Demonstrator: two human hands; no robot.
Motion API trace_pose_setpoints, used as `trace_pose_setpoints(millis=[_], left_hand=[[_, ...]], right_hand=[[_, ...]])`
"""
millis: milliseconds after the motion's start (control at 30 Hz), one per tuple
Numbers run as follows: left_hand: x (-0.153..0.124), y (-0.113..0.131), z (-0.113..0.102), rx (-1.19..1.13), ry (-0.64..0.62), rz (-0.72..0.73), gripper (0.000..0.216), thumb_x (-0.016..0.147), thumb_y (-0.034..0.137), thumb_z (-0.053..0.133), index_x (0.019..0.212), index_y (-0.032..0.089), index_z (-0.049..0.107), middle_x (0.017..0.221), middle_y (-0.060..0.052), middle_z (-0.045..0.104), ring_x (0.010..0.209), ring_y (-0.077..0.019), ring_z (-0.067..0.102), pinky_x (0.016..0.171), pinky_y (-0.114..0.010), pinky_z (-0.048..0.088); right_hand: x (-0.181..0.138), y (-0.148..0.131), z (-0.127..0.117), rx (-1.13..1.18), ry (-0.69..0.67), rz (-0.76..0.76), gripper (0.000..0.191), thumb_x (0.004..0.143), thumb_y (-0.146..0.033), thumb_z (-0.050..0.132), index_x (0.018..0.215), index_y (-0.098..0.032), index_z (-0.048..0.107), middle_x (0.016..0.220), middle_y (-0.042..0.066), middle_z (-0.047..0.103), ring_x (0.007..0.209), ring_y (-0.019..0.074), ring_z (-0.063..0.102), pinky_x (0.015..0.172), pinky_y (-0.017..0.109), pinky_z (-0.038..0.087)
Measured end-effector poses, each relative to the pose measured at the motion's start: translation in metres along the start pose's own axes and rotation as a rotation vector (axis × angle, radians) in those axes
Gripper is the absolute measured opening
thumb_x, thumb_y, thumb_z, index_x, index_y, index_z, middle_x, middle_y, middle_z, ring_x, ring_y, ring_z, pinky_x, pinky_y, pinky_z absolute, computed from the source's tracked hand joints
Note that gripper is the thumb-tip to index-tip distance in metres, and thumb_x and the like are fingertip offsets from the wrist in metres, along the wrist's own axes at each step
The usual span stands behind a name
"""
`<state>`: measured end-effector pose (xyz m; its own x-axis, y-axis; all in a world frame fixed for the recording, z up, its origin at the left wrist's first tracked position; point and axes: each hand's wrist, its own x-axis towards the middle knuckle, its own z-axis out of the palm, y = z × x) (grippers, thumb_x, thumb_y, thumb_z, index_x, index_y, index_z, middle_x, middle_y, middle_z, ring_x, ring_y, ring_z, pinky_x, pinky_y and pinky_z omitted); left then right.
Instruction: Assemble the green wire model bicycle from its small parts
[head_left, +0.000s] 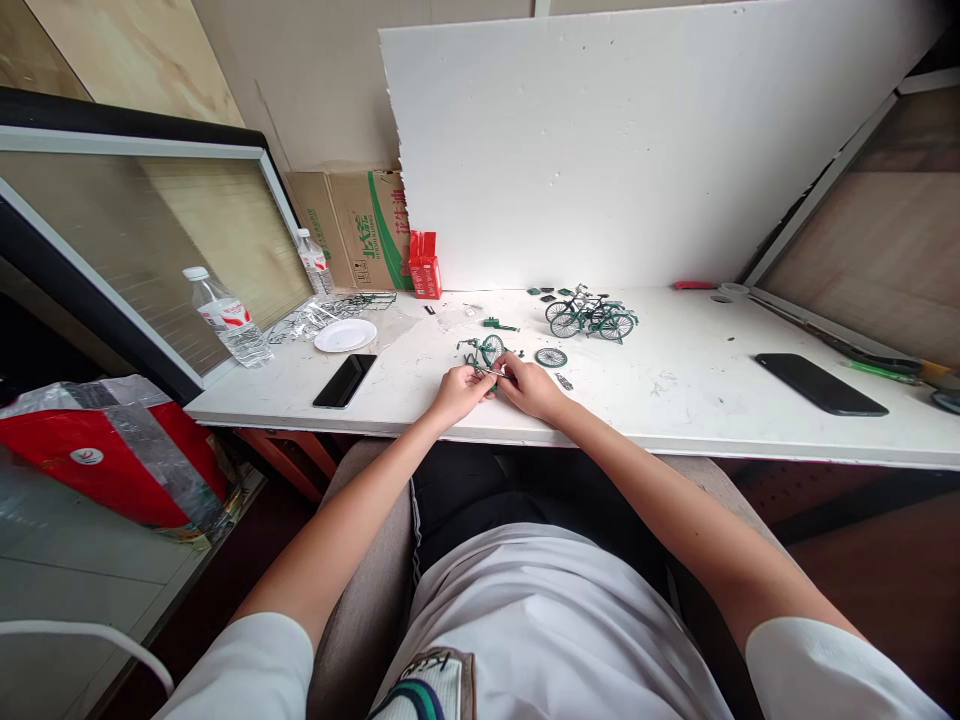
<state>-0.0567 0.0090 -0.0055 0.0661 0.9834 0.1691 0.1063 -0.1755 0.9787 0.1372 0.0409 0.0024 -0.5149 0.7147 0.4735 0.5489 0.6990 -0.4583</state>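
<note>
A small green model bicycle (492, 348), partly built, is between my hands near the table's front edge. My left hand (459, 396) is closed with its fingertips on the near end of the bicycle. Close against it, my right hand (531, 388) is closed in a pinch. A thin, light-coloured piece shows between the two sets of fingertips; its kind is too small to make out. My fingers hide the near part of the bicycle. A loose spoked wheel (551, 357) lies just beyond my right hand, with a small grey part (564, 381) beside it.
Model bicycles (591, 314) stand farther back, near a white foam board (585, 140). A green part (499, 324) lies behind my hands. To the left are a phone (345, 381), a paper plate (345, 335) and a bottle (229, 318). A black phone-like slab (821, 383) lies right.
</note>
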Motion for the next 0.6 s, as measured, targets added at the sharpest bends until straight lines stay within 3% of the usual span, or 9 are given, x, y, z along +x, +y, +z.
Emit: trace_pose_setpoints(millis=[600], left_hand=[[-0.0006,0.0004,0.0009,0.006,0.007,0.018,0.032,0.088,0.039,0.083,0.077,0.015,0.064,0.074,-0.009,0.076,0.073,-0.0203,0.077,0.063,-0.025,0.056]], right_hand=[[-0.0003,0.0017,0.0011,-0.016,-0.011,0.006,0.025,0.099,-0.033,0.052,0.119,-0.021,0.061,0.089,0.006,0.075,0.067,0.0226,0.063,0.065,0.029,0.040]])
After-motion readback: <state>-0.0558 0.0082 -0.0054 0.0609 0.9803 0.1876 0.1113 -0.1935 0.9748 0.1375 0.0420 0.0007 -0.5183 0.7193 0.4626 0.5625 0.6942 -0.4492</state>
